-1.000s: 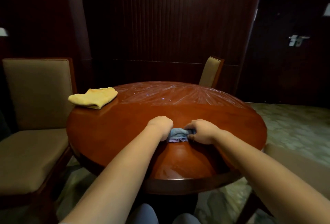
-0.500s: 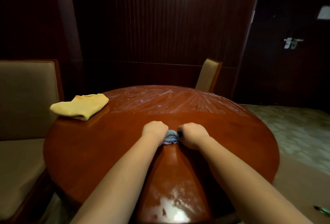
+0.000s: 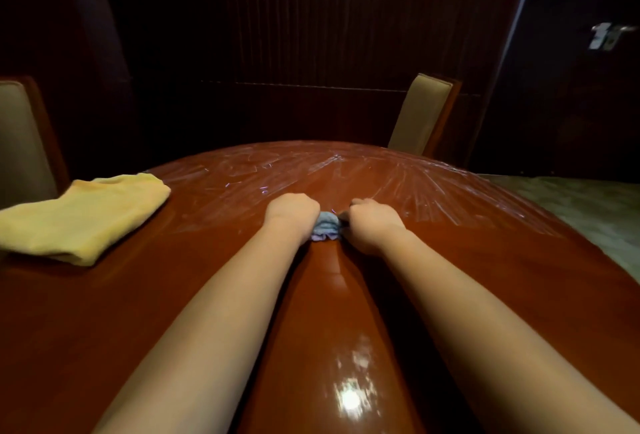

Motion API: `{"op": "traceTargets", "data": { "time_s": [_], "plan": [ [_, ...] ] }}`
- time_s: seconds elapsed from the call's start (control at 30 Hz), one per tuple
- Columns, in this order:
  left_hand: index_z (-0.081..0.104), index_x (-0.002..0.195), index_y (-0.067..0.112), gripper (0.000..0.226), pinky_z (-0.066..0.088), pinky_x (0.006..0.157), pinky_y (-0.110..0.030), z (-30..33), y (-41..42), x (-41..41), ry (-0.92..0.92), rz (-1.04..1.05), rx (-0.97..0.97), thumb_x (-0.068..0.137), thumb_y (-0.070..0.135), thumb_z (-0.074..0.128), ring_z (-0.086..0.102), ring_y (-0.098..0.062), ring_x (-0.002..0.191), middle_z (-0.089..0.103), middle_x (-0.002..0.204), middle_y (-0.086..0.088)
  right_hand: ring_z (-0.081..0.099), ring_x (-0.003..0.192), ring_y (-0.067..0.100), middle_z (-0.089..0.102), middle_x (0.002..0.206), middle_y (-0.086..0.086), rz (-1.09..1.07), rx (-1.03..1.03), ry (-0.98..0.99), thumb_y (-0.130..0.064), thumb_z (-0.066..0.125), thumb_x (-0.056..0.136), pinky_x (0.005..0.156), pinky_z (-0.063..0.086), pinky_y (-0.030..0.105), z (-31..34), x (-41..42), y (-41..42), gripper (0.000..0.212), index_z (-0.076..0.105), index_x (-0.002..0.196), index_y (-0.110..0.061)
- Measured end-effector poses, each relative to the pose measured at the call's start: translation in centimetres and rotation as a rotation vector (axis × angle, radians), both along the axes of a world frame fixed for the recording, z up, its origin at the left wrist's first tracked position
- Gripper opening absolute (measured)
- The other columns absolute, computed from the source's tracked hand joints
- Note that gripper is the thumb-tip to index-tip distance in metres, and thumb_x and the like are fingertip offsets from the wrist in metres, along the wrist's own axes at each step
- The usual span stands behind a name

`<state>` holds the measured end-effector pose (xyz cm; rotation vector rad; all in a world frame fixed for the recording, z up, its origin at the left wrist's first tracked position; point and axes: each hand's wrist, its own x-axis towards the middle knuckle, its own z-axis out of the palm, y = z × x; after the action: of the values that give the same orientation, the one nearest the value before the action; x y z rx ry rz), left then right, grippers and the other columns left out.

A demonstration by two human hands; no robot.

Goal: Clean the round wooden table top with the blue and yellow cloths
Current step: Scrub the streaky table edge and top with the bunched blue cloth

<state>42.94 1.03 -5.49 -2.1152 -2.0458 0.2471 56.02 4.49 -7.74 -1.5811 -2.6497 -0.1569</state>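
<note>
Both hands, left (image 3: 292, 210) and right (image 3: 372, 222), clamped on bunched blue cloth (image 3: 325, 231) mid-table (image 3: 173, 295). Risk: small wad smears streaks; far reach may nudge yellow cloth (image 3: 83, 215).

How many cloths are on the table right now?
2. The yellow cloth lies folded at the table's left edge, untouched. The blue cloth is bunched mid-table, gripped between the left hand and right hand.

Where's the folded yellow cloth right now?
The folded yellow cloth lies on the left side of the round wooden table top, untouched, left of both hands.
</note>
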Motion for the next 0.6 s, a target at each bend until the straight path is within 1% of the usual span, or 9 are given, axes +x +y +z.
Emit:
{"op": "traceTargets", "data": {
  "time_s": [0.13, 0.3, 0.5, 0.6],
  "plan": [
    [0.06, 0.116, -0.001, 0.028, 0.05, 0.082, -0.039, -0.3, 3.3, -1.1, 0.029, 0.007, 0.031, 0.09, 0.0, 0.047, 0.06, -0.036, 0.107, 0.061, 0.118, -0.019, 0.047, 0.117, 0.028, 0.051, 0.119, 0.007, -0.03, 0.023, 0.0, -0.029, 0.049, 0.095, 0.086, 0.041, 0.035, -0.3, -1.2, 3.6, 0.028, 0.06, 0.121, -0.025],
    [0.061, 0.113, 0.0, 0.027, 0.05, 0.08, -0.038, -0.7, 5.0, -1.8, 0.061, 0.024, 0.05, 0.091, 0.0, 0.046, 0.061, -0.035, 0.104, 0.062, 0.115, -0.017, 0.044, 0.12, 0.028, 0.049, 0.123, 0.008, -0.054, 0.018, -0.012, -0.027, 0.048, 0.096, 0.088, 0.04, 0.036, -0.4, -2.2, 6.1, 0.029, 0.059, 0.124, -0.027],
    [0.063, 0.111, 0.0, 0.025, 0.051, 0.08, -0.039, -0.6, 3.9, -1.8, 0.037, 0.022, 0.042, 0.091, 0.002, 0.048, 0.062, -0.034, 0.102, 0.064, 0.114, -0.018, 0.043, 0.121, 0.029, 0.046, 0.127, 0.008, -0.058, -0.021, 0.017, -0.024, 0.046, 0.096, 0.094, 0.039, 0.037, -0.4, -2.0, 4.8, 0.036, 0.053, 0.131, -0.028],
    [0.061, 0.116, 0.0, 0.028, 0.05, 0.084, -0.04, -0.2, 2.1, -1.6, 0.015, 0.011, 0.027, 0.091, 0.004, 0.049, 0.06, -0.036, 0.108, 0.062, 0.119, -0.018, 0.044, 0.12, 0.029, 0.047, 0.125, 0.008, -0.051, -0.057, -0.001, -0.024, 0.047, 0.094, 0.093, 0.039, 0.037, 0.0, -1.7, 2.8, 0.036, 0.054, 0.129, -0.028]
  ]
}}
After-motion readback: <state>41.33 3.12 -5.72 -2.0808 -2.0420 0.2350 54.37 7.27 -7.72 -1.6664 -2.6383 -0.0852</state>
